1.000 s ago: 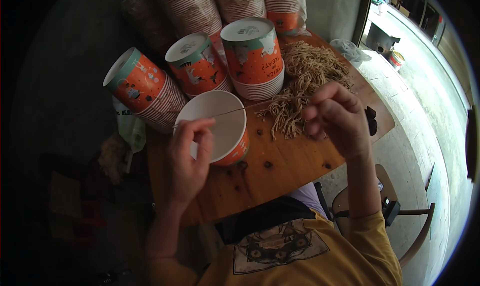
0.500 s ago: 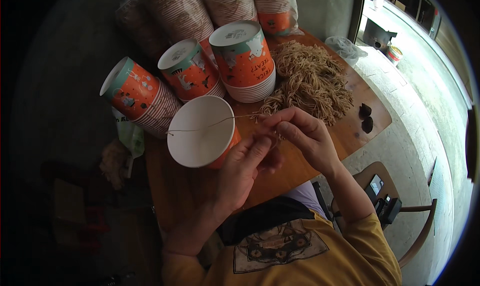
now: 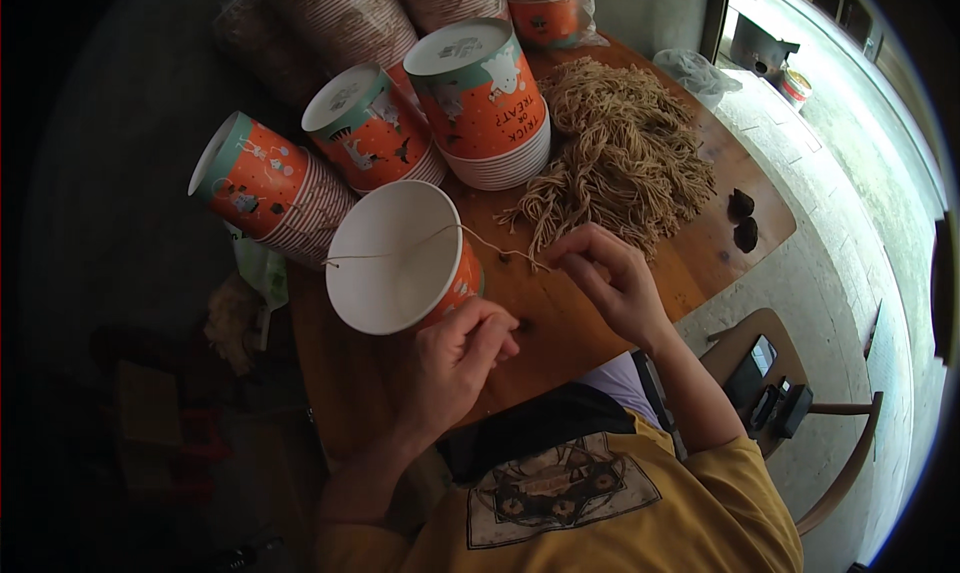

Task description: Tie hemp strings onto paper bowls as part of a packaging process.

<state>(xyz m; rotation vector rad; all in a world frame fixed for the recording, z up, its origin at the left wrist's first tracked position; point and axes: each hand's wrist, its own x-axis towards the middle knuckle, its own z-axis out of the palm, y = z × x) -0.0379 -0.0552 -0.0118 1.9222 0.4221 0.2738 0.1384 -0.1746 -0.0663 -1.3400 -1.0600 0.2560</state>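
A white-lined orange paper bucket (image 3: 393, 258) lies tilted on the table, its round mouth toward me. From a hole at its left rim a thin tan cord (image 3: 497, 246) crosses the mouth, passes over the right rim and ends at my right hand (image 3: 612, 281). The thumb and forefinger of that hand are pinched on the cord's end. My left hand (image 3: 455, 358) is curled closed just below the bucket's lower right side. Its fingertips are pressed together and slightly blurred, so anything small between them cannot be made out.
Upside-down stacks of orange buckets (image 3: 478, 103) stand behind, with plastic-wrapped stacks (image 3: 345, 13) farther back. A heap of tan cords (image 3: 625, 153) lies at the right, near two dark pieces (image 3: 744, 235). A chair (image 3: 770, 338) beside the table holds a phone (image 3: 764, 355).
My hands, close together before, have drawn apart. The left moved down toward the bucket; the right keeps the cord's end, and the cord now sags more. The view has shifted slightly.
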